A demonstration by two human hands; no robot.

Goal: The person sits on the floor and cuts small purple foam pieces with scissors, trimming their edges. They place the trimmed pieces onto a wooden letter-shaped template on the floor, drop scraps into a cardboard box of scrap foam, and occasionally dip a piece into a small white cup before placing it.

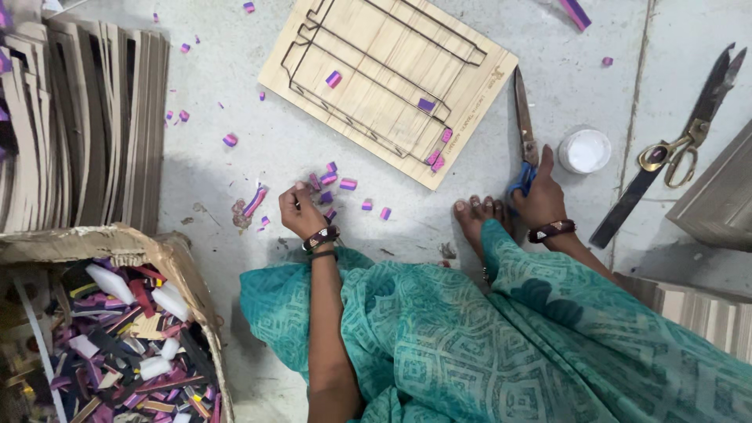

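Seated on the floor, left hand [300,210] pinching at purple foam bits [337,184] just beyond its fingertips, right hand [539,196] gripping blue-handled scissors [523,133]; gathering bits one by one looks surest.

**Hidden and cut off**

The right hand [540,200] covers the blue handles of the scissors [523,125], so its grip is unclear. Whatever the left hand's [301,211] curled fingers [298,192] pinch is too small to tell. The frame's edges cut the cardboard stack [78,117] at upper left, the scrap box [102,329] at lower left, and the grey board [717,196] at right.
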